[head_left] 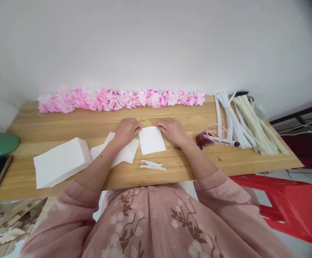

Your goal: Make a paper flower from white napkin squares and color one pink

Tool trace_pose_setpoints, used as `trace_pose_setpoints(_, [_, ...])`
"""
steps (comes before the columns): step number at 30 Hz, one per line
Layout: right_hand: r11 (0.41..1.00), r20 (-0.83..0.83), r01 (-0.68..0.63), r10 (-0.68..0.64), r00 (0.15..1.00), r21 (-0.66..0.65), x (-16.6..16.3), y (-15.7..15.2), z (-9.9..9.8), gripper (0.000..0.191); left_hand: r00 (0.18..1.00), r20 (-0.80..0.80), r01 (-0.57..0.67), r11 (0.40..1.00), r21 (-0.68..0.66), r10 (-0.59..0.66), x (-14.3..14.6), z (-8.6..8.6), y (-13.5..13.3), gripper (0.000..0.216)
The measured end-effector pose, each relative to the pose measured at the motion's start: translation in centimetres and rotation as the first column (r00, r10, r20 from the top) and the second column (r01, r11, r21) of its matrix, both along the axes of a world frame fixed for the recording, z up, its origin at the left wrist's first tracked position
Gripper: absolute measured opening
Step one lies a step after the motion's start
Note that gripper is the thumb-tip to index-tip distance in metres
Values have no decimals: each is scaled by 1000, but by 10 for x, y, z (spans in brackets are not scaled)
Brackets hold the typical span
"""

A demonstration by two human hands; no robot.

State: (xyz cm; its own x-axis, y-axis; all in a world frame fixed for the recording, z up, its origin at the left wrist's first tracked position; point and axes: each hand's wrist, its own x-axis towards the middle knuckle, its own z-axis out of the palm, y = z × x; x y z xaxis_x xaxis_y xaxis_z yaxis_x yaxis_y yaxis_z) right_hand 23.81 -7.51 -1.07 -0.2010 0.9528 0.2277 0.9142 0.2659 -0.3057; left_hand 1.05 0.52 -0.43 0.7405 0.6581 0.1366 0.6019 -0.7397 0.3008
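Note:
A white paper square (152, 141) lies on the wooden table (177, 172) in front of me. My left hand (129, 130) pinches its far left corner, and my right hand (172, 129) pinches the far right corner. Both hands are closed, fingertips at the far edge of the paper. Several loose white sheets (127, 152) lie under and beside my left forearm. Just nearer to me than the square are a few short white strips (153, 165).
A thick stack of white paper (60, 163) stands at left. Pink-and-white paper flowers (118, 100) line the wall. At right are a dark red jar (202, 139), a marker (225, 142), bundled white strips (232, 120) and cream strips (258, 125). A red stool (295, 204) stands below.

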Motion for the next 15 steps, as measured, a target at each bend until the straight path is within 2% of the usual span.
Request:
trace_pose_setpoints(4, [999,68,-17,14,998,37,-1,0,-1,21,1000,2,23,999,37,-23,0,-1,-1,20])
trace_pose_setpoints(10, [999,124,30,-26,992,-32,-4,-2,4,22,998,-61,37,994,98,-31,-1,-3,-4,22])
trace_pose_setpoints(15, [999,164,19,-14,986,-28,-5,-4,6,23,994,-103,59,987,148,-44,-1,-2,-6,23])
